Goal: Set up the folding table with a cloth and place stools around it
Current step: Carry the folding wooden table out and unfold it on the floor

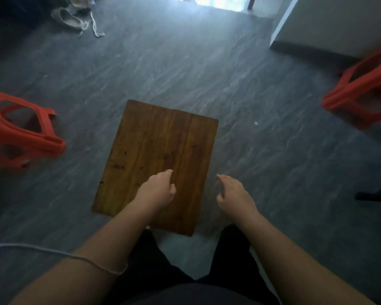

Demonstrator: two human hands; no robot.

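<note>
Tabletop (156,146) is up on the floor, bare, no cloth in view. Left hand (157,190) is over its near end, right hand (233,194) just beside it; both loosely curled, holding nothing. Left stool (20,133) & right stool (361,91) lie tipped, well apart. Next, prob.: fetch cloth (then right the stools).

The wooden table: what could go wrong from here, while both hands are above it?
1. The legs of the table are hidden under its top, so whether they are locked cannot be seen; pressing down might fold it.
2. The thin cord lies across the left forearm and might snag when the left hand reaches toward the left red stool.
</note>
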